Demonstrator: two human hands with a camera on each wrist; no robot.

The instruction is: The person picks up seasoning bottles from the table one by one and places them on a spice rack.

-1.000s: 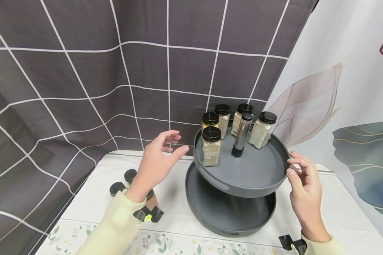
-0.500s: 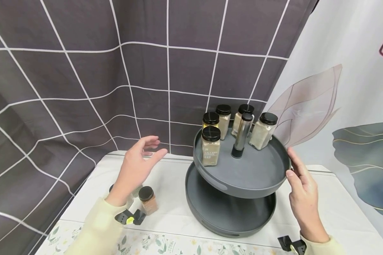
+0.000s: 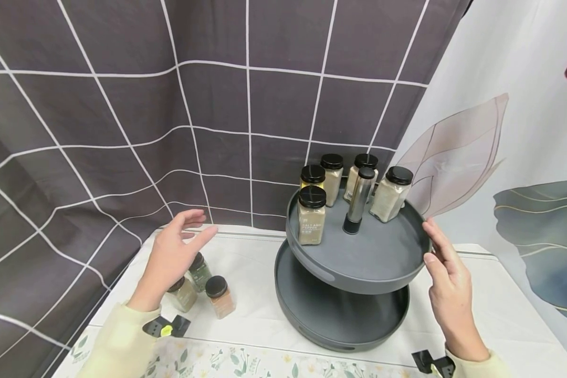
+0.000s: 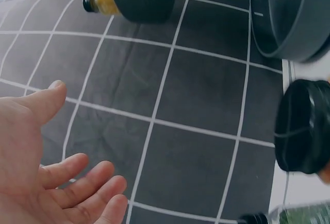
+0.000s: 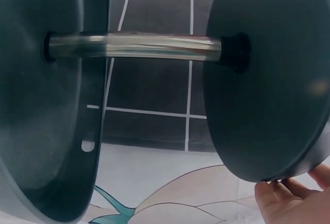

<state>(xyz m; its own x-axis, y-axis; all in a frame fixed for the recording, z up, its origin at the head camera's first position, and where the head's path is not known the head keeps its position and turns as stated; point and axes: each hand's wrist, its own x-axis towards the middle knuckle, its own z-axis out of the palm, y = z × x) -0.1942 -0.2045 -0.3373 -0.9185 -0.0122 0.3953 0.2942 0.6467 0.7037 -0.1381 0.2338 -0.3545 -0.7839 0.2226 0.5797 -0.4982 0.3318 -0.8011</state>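
My left hand [image 3: 172,260] hovers in the air with thumb and fingers apart, holding nothing; the left wrist view also shows the bare palm [image 4: 31,167]. Below and beside it stand a jar of pale seasoning [image 3: 184,296], a jar of green herbs [image 3: 200,274] and an orange-brown spice jar [image 3: 221,299], all black-lidded. My right hand [image 3: 451,294] rests its fairly straight fingers and thumb against the right side of the upper grey tray [image 3: 378,262], part of a two-tier round stand. In the right wrist view its fingertips [image 5: 265,190] touch the tray's edge.
Several black-capped spice jars stand on the upper tray, among them a salt and pepper jar [image 3: 312,223]. A metal post [image 3: 359,202] rises from its middle. The lower tray [image 3: 340,315] sits on the white tablecloth [image 3: 255,320]. A dark grid curtain [image 3: 217,105] hangs behind.
My left hand has moved left and slightly down, away from the stand, uncovering the three jars on the table. The right hand's fingers have straightened along the upper tray's rim.
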